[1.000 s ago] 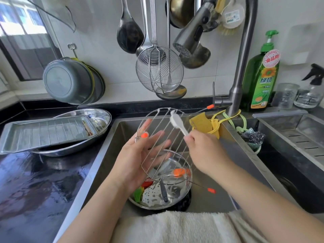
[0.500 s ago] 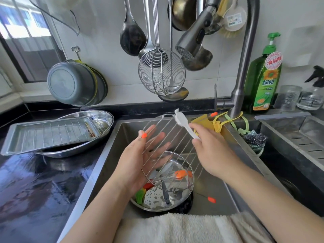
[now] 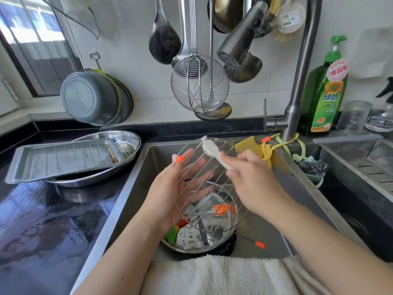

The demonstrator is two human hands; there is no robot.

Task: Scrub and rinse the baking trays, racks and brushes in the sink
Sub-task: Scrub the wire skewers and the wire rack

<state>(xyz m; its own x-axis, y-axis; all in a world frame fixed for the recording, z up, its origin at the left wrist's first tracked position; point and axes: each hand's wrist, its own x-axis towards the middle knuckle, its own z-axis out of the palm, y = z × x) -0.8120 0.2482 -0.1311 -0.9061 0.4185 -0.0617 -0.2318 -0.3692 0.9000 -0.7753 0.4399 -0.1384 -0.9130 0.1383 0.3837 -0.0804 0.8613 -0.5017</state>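
Left hand (image 3: 170, 192), fingers straight and spread, flat behind the round wire rack (image 3: 209, 184), which it props tilted over the sink (image 3: 140, 179). Right hand (image 3: 251, 177), fingers curled round the handle of a white brush (image 3: 214, 153), whose head lies on the rack's upper wires. Beneath the rack, on the sink floor, a steel bowl (image 3: 191, 243) containing suds, a dark utensil and orange, red and green pieces. Front rim draped with a white towel (image 3: 212, 275). On the wet black counter (image 3: 42, 220), left, a rectangular baking tray (image 3: 63, 159) resting in an oval steel dish (image 3: 127, 143). Behind, tiled wall with hanging ladles and wire skimmer (image 3: 200, 86); faucet (image 3: 297, 81) and green detergent bottle (image 3: 325, 90), right.
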